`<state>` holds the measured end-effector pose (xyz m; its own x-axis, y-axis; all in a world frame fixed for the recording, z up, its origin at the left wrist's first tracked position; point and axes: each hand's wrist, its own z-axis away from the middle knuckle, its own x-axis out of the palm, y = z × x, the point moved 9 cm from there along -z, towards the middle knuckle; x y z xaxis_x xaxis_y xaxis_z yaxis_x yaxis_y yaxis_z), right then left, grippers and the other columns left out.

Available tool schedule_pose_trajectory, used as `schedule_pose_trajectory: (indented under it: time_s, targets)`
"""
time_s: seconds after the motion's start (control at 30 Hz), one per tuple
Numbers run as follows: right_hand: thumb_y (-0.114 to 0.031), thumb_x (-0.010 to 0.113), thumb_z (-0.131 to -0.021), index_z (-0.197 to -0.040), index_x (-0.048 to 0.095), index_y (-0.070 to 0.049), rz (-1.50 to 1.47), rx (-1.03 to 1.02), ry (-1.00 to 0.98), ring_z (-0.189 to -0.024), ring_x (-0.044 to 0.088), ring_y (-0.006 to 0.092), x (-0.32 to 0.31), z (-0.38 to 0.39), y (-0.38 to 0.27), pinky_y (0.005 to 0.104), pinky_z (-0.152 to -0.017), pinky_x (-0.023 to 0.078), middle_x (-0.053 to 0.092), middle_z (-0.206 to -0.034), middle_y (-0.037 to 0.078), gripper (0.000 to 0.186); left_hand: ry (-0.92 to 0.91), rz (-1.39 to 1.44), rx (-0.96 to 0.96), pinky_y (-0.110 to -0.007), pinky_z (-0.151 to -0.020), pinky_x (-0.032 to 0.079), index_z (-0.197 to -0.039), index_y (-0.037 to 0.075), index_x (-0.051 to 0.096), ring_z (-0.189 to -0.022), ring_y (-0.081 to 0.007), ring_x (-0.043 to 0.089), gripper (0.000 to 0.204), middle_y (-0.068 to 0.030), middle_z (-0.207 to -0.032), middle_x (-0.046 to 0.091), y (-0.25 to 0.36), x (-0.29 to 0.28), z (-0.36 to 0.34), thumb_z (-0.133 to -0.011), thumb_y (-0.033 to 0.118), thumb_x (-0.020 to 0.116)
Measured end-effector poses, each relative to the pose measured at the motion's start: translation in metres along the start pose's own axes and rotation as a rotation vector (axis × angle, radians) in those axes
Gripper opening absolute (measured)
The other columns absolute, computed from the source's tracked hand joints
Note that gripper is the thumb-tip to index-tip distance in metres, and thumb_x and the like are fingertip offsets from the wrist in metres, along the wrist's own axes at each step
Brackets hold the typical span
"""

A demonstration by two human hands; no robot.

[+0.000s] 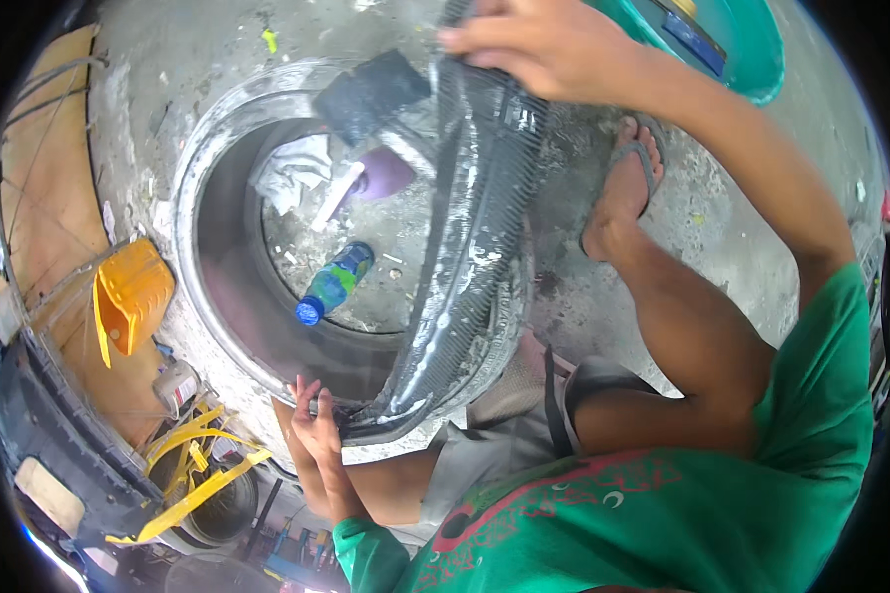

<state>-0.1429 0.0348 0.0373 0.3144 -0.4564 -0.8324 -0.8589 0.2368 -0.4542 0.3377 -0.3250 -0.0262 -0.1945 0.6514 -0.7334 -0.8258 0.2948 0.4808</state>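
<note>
A long black ribbed plastic panel [470, 227], wet and streaked with whitish marks, slants across a big round grey ring [193, 222] like a tyre. At the top, my right hand [554, 49] is closed around the panel's upper end, fingers over its edge. My left hand [316, 425] is at the lower end, by the ring's near rim, fingers partly curled and holding it at the side. Behind the panel, a dark flat pad [371, 96] lies on the ring's far rim. A purple piece [384, 175] shows inside the ring, partly hidden.
Inside the ring lie a blue-capped plastic bottle [336, 282] and a crumpled white cloth [295, 170]. A cut yellow container [133, 296], yellow strips [193, 484] and a can [176, 385] are at left. A teal basin [756, 59] stands at far right. My sandalled foot [625, 178] is beside the ring.
</note>
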Motion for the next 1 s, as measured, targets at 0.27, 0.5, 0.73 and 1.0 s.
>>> schedule_pose_trajectory:
  time_s: [0.27, 0.5, 0.73, 1.0]
  targets:
    - [-0.017, 0.061, -0.097, -0.127, 0.067, -0.014, -0.192, 0.088, 0.007, -0.088, 0.046, 0.0249, -0.002, 0.040, 0.014, 0.0405, -0.084, 0.036, 0.048, -0.094, 0.010, 0.030, -0.022, -0.099, 0.005, -0.045, -0.124, 0.019, -0.115, -0.001, 0.072, -0.155, -0.0390, 0.022, 0.027, -0.0247, -0.153, 0.048, 0.004, 0.004, 0.001, -0.091, 0.009, 0.069]
    - [-0.013, 0.061, -0.098, -0.110, 0.067, -0.010, 0.082, 0.001, 0.027, -0.087, 0.046, 0.0253, 0.011, -0.016, -0.007, 0.0387, -0.078, 0.037, 0.048, -0.092, 0.011, 0.014, -0.053, -0.191, -0.024, -0.042, -0.125, 0.018, -0.117, 0.001, 0.072, -0.155, -0.0336, 0.024, 0.026, -0.0227, -0.156, 0.044, -0.003, -0.003, 0.002, -0.092, 0.005, 0.067]
    - [-0.011, 0.068, -0.092, -0.113, 0.070, -0.011, 0.039, 0.067, -0.047, -0.090, 0.047, 0.0258, 0.014, 0.001, 0.010, 0.0391, -0.080, 0.039, 0.048, -0.095, 0.013, 0.021, -0.067, -0.172, 0.009, -0.044, -0.125, 0.017, -0.118, -0.001, 0.071, -0.155, -0.0361, 0.023, 0.028, -0.0237, -0.155, 0.045, 0.014, 0.006, 0.001, -0.092, 0.009, 0.068]
    - [-0.005, 0.065, -0.087, -0.118, 0.064, -0.010, -0.017, 0.099, 0.007, -0.094, 0.049, 0.0263, 0.009, 0.027, 0.006, 0.0400, -0.080, 0.041, 0.051, -0.099, 0.015, 0.031, -0.070, -0.130, -0.014, -0.042, -0.125, 0.016, -0.119, 0.000, 0.071, -0.156, -0.0341, 0.021, 0.026, -0.0214, -0.158, 0.042, 0.006, 0.003, -0.003, -0.094, 0.004, 0.064]
